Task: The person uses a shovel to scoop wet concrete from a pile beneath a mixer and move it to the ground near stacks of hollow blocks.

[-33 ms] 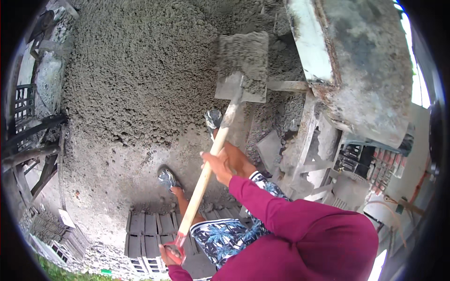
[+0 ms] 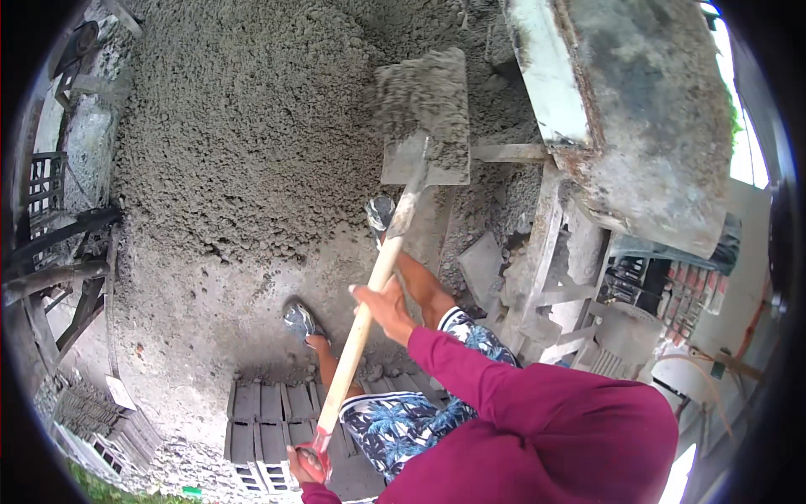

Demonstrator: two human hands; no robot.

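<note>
A square-bladed shovel (image 2: 356, 354) with a pale wooden shaft and a red grip runs from low left toward the pile. My left hand (image 2: 310, 466) is closed around the red grip at its end. Further up, my right hand (image 2: 385, 307) wraps the middle of the shaft. Grey, grainy wet mix, like mortar, covers most of the blade (image 2: 401, 170); a strip of bare metal shows by the socket. The blade is at the right edge of a wide spread of the same mix (image 2: 252, 118). Whether it touches the mix beneath is unclear.
Rows of grey hollow blocks (image 2: 256, 437) stand close by my left leg. To the right are a large stained metal drum or panel (image 2: 655, 118), a wooden frame (image 2: 546, 244) and a plastic chair (image 2: 621, 340). Dark timbers (image 2: 63, 277) line the left side.
The loaded blade and my right hand have shifted slightly left in the picture. Both hands keep their hold on the shovel.
</note>
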